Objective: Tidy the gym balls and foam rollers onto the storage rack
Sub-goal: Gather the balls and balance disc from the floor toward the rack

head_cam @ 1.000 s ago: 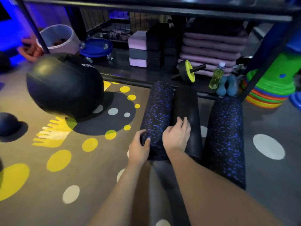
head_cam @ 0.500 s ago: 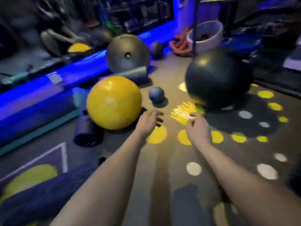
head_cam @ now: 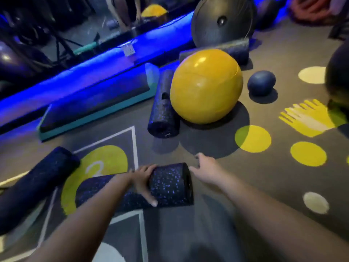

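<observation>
Floor (head_cam: pixel 264 186) is grey with yellow dots (head_cam: pixel 308 154) painted on, and the gear's scattered all over it. Biggest thing is the step platform (head_cam: pixel 90 104), teal-edged and lit blue, lying along the left by the glowing wall strip. Then there's the dark grey ball (head_cam: pixel 217 25) up top, with a long roller (head_cam: pixel 238 49) lying across in front of it. The yellow ball (head_cam: pixel 205 86) sits mid-frame, just in front of that long roller, with a second roller (head_cam: pixel 162 110) up against its left side. That one lies flat, blue-speckled, end pointing toward the camera. A black ball (head_cam: pixel 338 72) is half cut off at the right edge. Far left there's a third roller (head_cam: pixel 37 182), blurry, lying at an angle. Closest to the camera is the near roller (head_cam: pixel 170 188), also speckled, on its side across a yellow circle. Small blue ball (head_cam: pixel 261 83) sits just right of the yellow one, not touching it.

Left hand (head_cam: pixel 142 181) is wrapped round the near roller close to its right end, fingers curled over the top and thumb on the near side, so it's got a grip. Right hand (head_cam: pixel 206 168) is just beside that roller's end face, fingers loose and spread, holding nothing. Can't tell if it actually touches the foam.
</observation>
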Demonstrator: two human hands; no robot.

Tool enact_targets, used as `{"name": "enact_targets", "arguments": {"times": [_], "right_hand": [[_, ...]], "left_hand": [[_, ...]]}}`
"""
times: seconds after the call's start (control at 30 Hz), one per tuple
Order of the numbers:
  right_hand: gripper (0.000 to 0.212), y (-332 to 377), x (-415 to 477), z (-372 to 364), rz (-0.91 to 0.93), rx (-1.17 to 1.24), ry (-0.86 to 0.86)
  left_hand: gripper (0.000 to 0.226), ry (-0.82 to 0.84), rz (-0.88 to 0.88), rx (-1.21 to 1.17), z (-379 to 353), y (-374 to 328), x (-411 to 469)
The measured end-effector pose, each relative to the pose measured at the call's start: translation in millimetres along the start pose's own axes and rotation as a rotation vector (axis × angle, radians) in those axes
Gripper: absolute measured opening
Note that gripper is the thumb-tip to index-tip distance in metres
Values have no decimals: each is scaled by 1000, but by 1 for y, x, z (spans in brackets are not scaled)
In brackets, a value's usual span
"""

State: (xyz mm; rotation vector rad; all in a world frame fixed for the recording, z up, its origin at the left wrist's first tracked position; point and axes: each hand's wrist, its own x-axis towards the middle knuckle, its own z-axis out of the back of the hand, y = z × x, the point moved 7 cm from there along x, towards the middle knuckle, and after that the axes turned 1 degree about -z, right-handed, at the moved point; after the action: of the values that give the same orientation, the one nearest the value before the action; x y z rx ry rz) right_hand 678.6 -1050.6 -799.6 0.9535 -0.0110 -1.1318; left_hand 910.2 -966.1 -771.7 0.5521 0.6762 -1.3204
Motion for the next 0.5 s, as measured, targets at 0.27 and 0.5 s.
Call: {"name": "enact_targets", "arguments": {"times": [0.27,0.5], "right_hand": [[73,-56,-31,-53,-160,384,239],[117,-177,-94,84,-261,1020,-241]], "left_hand": [[141,-184,-43,88,6,-40,25],[150,-405,-171,-79,81,-249,43]]}}
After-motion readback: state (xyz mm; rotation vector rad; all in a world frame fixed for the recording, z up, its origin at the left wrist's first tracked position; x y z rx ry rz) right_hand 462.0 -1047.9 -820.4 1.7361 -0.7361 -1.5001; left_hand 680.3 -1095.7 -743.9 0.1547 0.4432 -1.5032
